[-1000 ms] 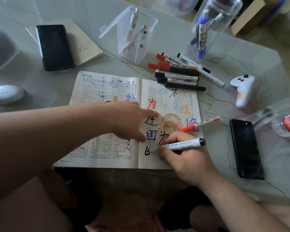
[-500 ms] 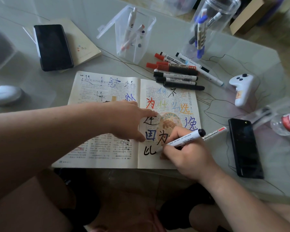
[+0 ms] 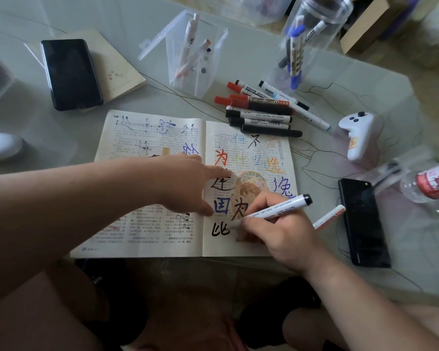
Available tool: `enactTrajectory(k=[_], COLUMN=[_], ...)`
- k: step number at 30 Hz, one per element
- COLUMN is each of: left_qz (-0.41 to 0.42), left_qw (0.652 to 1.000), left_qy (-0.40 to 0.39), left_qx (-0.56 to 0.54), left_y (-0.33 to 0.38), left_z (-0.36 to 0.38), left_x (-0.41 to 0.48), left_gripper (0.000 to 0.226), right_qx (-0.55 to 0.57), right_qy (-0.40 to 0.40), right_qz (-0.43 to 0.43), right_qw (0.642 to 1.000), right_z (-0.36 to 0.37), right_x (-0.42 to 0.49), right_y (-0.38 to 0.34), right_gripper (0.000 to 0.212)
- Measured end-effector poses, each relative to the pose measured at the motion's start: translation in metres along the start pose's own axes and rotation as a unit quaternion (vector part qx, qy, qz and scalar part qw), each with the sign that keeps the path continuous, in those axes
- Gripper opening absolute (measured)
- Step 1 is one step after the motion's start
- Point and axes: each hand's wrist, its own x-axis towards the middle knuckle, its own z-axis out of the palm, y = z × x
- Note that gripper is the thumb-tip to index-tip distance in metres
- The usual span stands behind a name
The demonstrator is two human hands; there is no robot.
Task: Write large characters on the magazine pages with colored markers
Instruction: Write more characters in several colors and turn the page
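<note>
White black-capped marker [image 3: 279, 207]: gripped by right hand [image 3: 284, 236], tip on printed magazine [image 3: 150, 239], tail toward glass table [image 3: 365, 84]'s far-right corner; left hand [image 3: 185, 183], fingers straight, presses page.

— What reads on the magazine page [image 3: 251, 158]?
— Hand-drawn characters: red 为 just beyond the forefinger of the left hand [image 3: 188, 183], blue 因 by its thumb, black 比 just left of the right hand [image 3: 281, 231].
— And the markers?
— Beyond both hands, the red-capped marker [image 3: 261, 103] says "WHITEBOARD", and the white marker [image 3: 254, 91] behind it says "BOARD MARKER". The print on the held marker [image 3: 276, 207] is too small to read.
</note>
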Motion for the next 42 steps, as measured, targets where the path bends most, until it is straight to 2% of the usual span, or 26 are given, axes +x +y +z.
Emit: enactTrajectory(k=[3,5,8,10,12,14,16,18,20,21,22,24,26,28,30,35,42], left_qz=[-0.009,-0.013,-0.015,-0.01,0.003,0.017,0.028,0.044,0.066,0.081,0.097,0.126,0.141,0.148,0.155,0.15,0.158], left_qw=[1.0,1.0,1.0,0.999,0.997,0.991,0.98,0.967,0.957,0.949,0.936,0.899,0.862,0.842,0.837,0.834,0.855], left_qy=[-0.006,-0.004,0.017,0.039,0.066,0.089,0.094,0.094,0.091,0.087,0.075,0.041,0.015,0.001,-0.006,-0.018,-0.004], left_qx=[-0.001,-0.009,-0.017,-0.031,-0.051,-0.095,-0.173,-0.234,-0.267,-0.292,-0.329,-0.418,-0.487,-0.518,-0.524,-0.53,-0.494], left_y=[0.001,0.001,0.003,0.007,0.014,0.023,0.032,0.042,0.051,0.054,0.058,0.066,0.074,0.079,0.082,0.079,0.072], left_z=[-0.002,-0.004,-0.009,-0.014,-0.017,-0.018,-0.017,-0.016,-0.014,-0.013,-0.012,-0.014,-0.017,-0.02,-0.021,-0.022,-0.024], left_x=[-0.003,-0.007,-0.011,-0.011,-0.011,-0.008,-0.007,-0.008,-0.009,-0.01,-0.012,-0.017,-0.023,-0.029,-0.033,-0.038,-0.042], left_gripper=[0.086,0.085,0.086,0.085,0.078,0.062,0.043,0.033,0.031,0.03,0.029,0.032,0.036,0.035,0.032,0.029,0.022], right_qx=[0.026,0.04,0.055,0.032,-0.062,-0.22,-0.284,-0.251,-0.131,-0.052,0.034,0.194,0.287,0.316,0.318,0.316,0.256], right_qy=[-0.002,0.008,0.051,0.071,0.065,0.043,0.033,0.034,0.052,0.066,0.08,0.102,0.104,0.087,0.067,0.04,0.03], right_qz=[-0.015,-0.027,-0.031,-0.028,-0.032,-0.041,-0.035,-0.026,-0.028,-0.03,-0.033,-0.03,-0.029,-0.037,-0.057,-0.083,-0.082], right_qw=[1.0,0.999,0.997,0.997,0.995,0.974,0.958,0.967,0.99,0.996,0.996,0.975,0.952,0.944,0.944,0.944,0.963], right_z=[-0.018,-0.042,-0.082,-0.097,-0.107,-0.113,-0.113,-0.111,-0.106,-0.102,-0.1,-0.097,-0.095,-0.093,-0.092,-0.088,-0.082], right_x=[0.001,0.0,-0.009,-0.016,-0.021,-0.025,-0.026,-0.028,-0.029,-0.028,-0.028,-0.024,-0.022,-0.022,-0.023,-0.027,-0.027], right_y=[-0.006,-0.012,-0.019,-0.016,-0.008,0.001,0.004,0.003,-0.003,-0.007,-0.01,-0.015,-0.024,-0.032,-0.036,-0.044,-0.046], right_gripper=[0.013,0.005,0.023,0.023,0.027,0.038,0.045,0.038,0.015,0.016,0.029,0.04,0.03,0.016,0.009,0.013,0.013])
